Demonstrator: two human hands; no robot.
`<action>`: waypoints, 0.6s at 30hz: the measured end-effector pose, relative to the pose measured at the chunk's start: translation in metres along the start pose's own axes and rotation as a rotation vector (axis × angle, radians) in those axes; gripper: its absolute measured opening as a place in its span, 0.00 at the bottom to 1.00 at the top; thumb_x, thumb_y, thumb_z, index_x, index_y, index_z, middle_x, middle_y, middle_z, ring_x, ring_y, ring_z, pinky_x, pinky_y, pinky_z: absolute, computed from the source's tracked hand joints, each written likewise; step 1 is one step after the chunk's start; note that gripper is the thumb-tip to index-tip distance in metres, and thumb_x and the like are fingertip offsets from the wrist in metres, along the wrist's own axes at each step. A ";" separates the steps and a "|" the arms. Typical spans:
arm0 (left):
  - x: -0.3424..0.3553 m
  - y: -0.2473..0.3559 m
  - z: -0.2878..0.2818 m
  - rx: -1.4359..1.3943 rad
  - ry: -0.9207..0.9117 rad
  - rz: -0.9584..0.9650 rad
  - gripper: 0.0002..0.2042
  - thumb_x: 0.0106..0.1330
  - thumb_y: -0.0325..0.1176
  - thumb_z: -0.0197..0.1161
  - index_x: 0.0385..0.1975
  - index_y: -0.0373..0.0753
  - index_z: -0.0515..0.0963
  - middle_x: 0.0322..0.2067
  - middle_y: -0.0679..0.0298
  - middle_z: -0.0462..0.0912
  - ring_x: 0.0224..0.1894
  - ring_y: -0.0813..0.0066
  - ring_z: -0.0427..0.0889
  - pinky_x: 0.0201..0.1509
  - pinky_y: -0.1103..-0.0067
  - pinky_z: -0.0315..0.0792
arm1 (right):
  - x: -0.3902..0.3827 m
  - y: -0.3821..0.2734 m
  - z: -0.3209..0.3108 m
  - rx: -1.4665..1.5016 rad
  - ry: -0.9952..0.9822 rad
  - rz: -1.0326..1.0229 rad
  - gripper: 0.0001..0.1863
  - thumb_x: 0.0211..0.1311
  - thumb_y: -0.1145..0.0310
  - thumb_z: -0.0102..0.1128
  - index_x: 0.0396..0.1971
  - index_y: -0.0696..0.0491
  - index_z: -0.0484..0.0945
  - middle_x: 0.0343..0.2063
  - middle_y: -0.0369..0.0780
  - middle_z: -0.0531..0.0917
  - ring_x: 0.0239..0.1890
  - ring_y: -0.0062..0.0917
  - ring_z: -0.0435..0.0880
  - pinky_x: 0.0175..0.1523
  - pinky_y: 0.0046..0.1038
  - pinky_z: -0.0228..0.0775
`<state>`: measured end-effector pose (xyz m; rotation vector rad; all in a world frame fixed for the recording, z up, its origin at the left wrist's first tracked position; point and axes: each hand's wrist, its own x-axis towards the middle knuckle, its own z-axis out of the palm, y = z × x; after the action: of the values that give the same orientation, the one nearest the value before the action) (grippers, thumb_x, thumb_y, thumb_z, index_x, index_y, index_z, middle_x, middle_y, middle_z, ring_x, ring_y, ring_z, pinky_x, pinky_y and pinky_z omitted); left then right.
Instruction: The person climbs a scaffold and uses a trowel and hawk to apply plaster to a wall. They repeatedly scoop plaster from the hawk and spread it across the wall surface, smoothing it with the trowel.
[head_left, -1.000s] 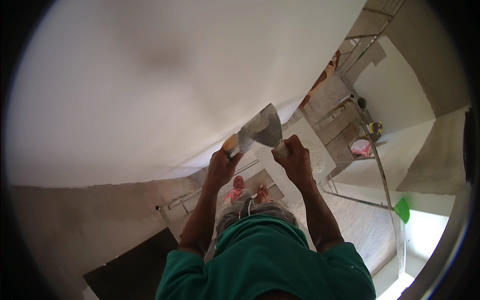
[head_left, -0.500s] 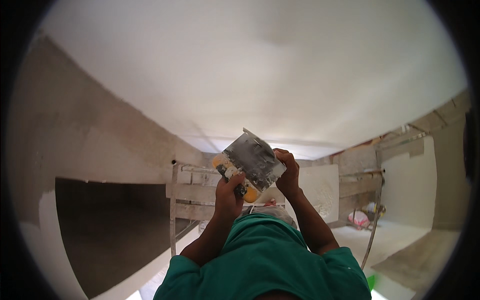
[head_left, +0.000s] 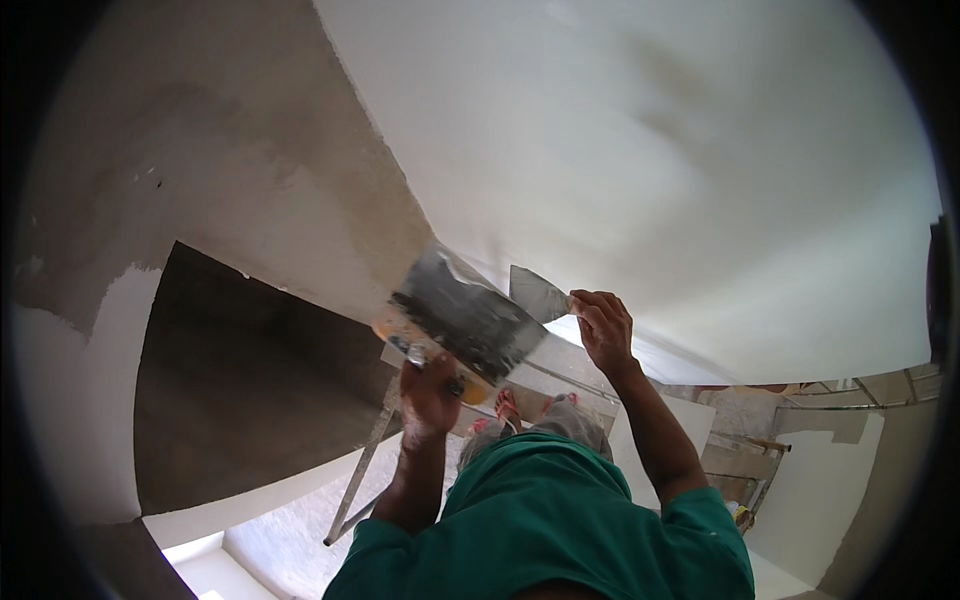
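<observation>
Left hand gripping wide blade with paste, right hand gripping scraper

The plastering trowel is in the left grip, its blade reaching ahead and to the right of it. The putty knife extends leftward from the right grip, just beside the trowel's right end; whether the two touch cannot be told. Ahead of both grips stands the wall; ahead-left of the left one is a side wall. Below-left of it runs a scaffold pole. Feet lie below, between the grips; scaffold planks, below-right of the right one.
</observation>
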<state>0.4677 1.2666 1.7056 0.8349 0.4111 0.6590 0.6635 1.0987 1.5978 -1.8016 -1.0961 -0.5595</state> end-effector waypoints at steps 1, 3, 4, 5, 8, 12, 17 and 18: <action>-0.003 0.000 0.012 0.050 0.046 0.051 0.18 0.58 0.21 0.58 0.50 0.34 0.70 0.40 0.64 0.76 0.43 0.74 0.77 0.50 0.75 0.72 | -0.003 0.007 -0.013 -0.007 -0.042 -0.035 0.15 0.48 0.83 0.64 0.37 0.53 0.75 0.39 0.41 0.84 0.37 0.35 0.82 0.42 0.33 0.74; -0.013 0.001 0.023 0.126 0.109 0.115 0.19 0.56 0.22 0.59 0.50 0.34 0.70 0.40 0.64 0.76 0.43 0.73 0.77 0.50 0.75 0.72 | 0.007 0.020 -0.042 0.014 -0.037 -0.099 0.18 0.46 0.82 0.63 0.39 0.52 0.76 0.40 0.38 0.84 0.36 0.35 0.82 0.41 0.34 0.74; -0.013 -0.001 0.019 0.147 0.123 0.131 0.19 0.56 0.22 0.59 0.50 0.34 0.70 0.40 0.64 0.76 0.43 0.73 0.77 0.50 0.75 0.72 | 0.020 0.020 -0.059 0.011 -0.094 -0.054 0.18 0.47 0.81 0.63 0.40 0.53 0.75 0.39 0.39 0.83 0.35 0.36 0.81 0.41 0.35 0.74; -0.018 -0.004 0.019 0.168 0.138 0.146 0.20 0.55 0.23 0.60 0.49 0.34 0.70 0.40 0.64 0.76 0.43 0.73 0.77 0.50 0.75 0.72 | 0.030 0.022 -0.073 0.008 -0.150 -0.010 0.18 0.48 0.80 0.64 0.41 0.53 0.74 0.39 0.40 0.82 0.35 0.36 0.80 0.41 0.35 0.74; -0.009 0.013 -0.007 0.130 0.232 0.143 0.20 0.54 0.24 0.60 0.49 0.34 0.70 0.38 0.64 0.76 0.41 0.72 0.77 0.49 0.75 0.73 | 0.051 0.027 -0.054 -0.136 -0.337 0.048 0.20 0.49 0.76 0.64 0.44 0.56 0.72 0.35 0.42 0.79 0.36 0.38 0.78 0.42 0.37 0.73; -0.006 0.025 -0.028 0.181 0.308 0.093 0.18 0.55 0.25 0.63 0.46 0.35 0.72 0.36 0.65 0.76 0.36 0.76 0.77 0.41 0.77 0.74 | 0.087 0.008 -0.029 -0.237 -0.566 0.120 0.19 0.52 0.72 0.63 0.44 0.57 0.70 0.32 0.43 0.77 0.39 0.37 0.78 0.42 0.39 0.72; 0.007 0.023 -0.018 0.637 0.172 0.023 0.13 0.56 0.30 0.66 0.40 0.34 0.75 0.29 0.70 0.77 0.30 0.82 0.74 0.35 0.80 0.71 | 0.126 -0.006 -0.037 -0.128 -0.688 -0.043 0.16 0.54 0.72 0.62 0.44 0.55 0.73 0.31 0.41 0.78 0.39 0.34 0.80 0.41 0.38 0.75; 0.015 0.035 -0.010 0.759 0.141 -0.014 0.13 0.56 0.31 0.66 0.39 0.34 0.76 0.28 0.69 0.77 0.30 0.82 0.74 0.35 0.80 0.71 | 0.136 -0.010 -0.041 -0.196 -0.737 -0.079 0.16 0.54 0.72 0.62 0.44 0.55 0.74 0.32 0.40 0.78 0.39 0.33 0.80 0.41 0.37 0.75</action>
<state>0.4605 1.2995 1.7258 1.5047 0.8190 0.5480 0.7265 1.1244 1.7232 -2.2159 -1.6475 -0.0225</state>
